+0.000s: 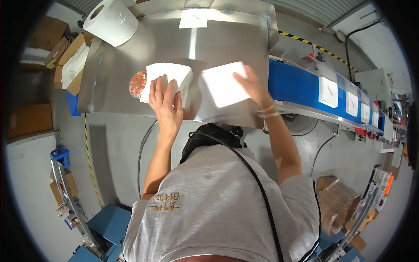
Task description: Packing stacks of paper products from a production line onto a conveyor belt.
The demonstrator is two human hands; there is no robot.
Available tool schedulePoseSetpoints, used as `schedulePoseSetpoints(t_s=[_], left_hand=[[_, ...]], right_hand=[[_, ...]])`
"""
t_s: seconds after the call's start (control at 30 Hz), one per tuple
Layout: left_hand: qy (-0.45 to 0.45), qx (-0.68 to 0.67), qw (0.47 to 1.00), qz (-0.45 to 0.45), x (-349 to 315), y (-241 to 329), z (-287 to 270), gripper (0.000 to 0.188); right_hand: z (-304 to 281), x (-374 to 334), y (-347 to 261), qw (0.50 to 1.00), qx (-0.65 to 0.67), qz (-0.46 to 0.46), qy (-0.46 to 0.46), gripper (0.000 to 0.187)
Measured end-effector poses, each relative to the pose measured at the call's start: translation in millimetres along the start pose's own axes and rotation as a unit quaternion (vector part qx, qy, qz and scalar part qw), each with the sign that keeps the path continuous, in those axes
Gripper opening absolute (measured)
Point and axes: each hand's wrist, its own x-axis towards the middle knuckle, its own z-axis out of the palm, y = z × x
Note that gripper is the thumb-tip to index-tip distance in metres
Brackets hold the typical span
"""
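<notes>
My left hand [165,101] lies with fingers stretched over a row of white flat boxes [179,73], which overlap like a fan on the steel table [231,39]. Against their left side sits a round, clear-topped container with red and yellow contents [138,84]. My right hand [253,87] grips another white flat box [223,85] by its right edge, thumb on top. That box is tilted and slightly blurred, apart from the row. The fingers beneath it are hidden.
On the right runs a blue conveyor belt [290,83] carrying several white flat boxes [328,92] behind a clear guard. A big white paper roll [112,24] stands at the table's far left. A white sheet [194,18] lies at the back. An open cardboard box [73,65] sits beyond the left edge.
</notes>
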Motion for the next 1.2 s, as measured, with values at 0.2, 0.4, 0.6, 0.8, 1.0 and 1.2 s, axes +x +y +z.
schedulePoseSetpoints(t_s=[0.2,0.4,0.6,0.8,1.0,1.2], left_hand=[[0.009,0.0,1.0,0.012,0.2,0.7,2.4,0.033],[0.004,-0.014,1.0,0.013,2.7,5.3,3.4,0.03],[-0.042,-0.007,0.999,0.024,10.7,7.9,-1.5,0.032],[-0.007,0.044,0.999,0.003,9.0,-16.3,-3.7,0.037],[0.025,0.046,0.998,0.033,5.4,-15.7,-4.0,0.036],[0.029,0.042,0.998,0.031,5.5,-14.1,2.0,0.031]], right_hand=[[-149.5,-10.5,64.9,0.917,-0.288,0.085,0.263,0.045],[-68.8,4.3,21.1,0.924,-0.289,-0.189,0.166,0.053],[57.4,42.3,-15.1,0.964,-0.088,-0.173,-0.181,0.054],[13.6,18.2,12.0,0.997,0.051,-0.054,0.007,0.027],[-143.3,-4.1,69.1,0.927,-0.233,0.08,0.283,0.04],[-97.8,14.3,50.9,0.814,-0.451,-0.176,0.321,0.052]])
